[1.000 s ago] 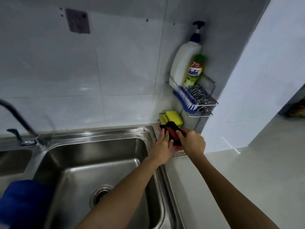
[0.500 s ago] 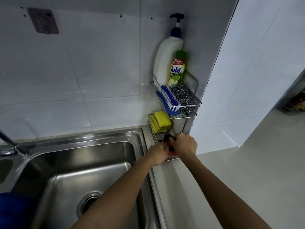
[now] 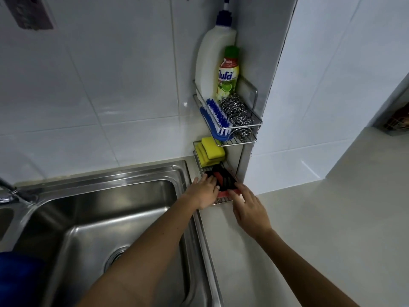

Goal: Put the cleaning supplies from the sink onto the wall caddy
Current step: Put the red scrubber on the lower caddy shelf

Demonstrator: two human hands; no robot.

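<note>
A two-tier wire wall caddy (image 3: pixel 257 124) hangs in the tiled corner right of the steel sink (image 3: pixel 106 209). A black and red scrub brush (image 3: pixel 223 179) lies on its lower shelf in front of yellow sponges (image 3: pixel 210 150). My left hand (image 3: pixel 204 192) rests flat against the brush's left side, fingers extended. My right hand (image 3: pixel 249 210) has spread fingers, with the tips touching the brush's red front edge. The upper shelf holds a blue brush (image 3: pixel 215 120), steel wool (image 3: pixel 235 109), a white pump bottle (image 3: pixel 212 60) and a green-capped dish soap bottle (image 3: pixel 228 74).
The sink basin shows only its drain (image 3: pixel 116 257). A faucet (image 3: pixel 13 191) stands at the far left, and a blue object (image 3: pixel 15 278) sits at the bottom left corner. A pale counter (image 3: pixel 321 218) runs to the right, bounded by a white wall.
Both hands lowered the black and red brush onto the lower shelf and loosened their grip. The right hand has drawn back with fingers spread. The camera view shifted right and closer.
</note>
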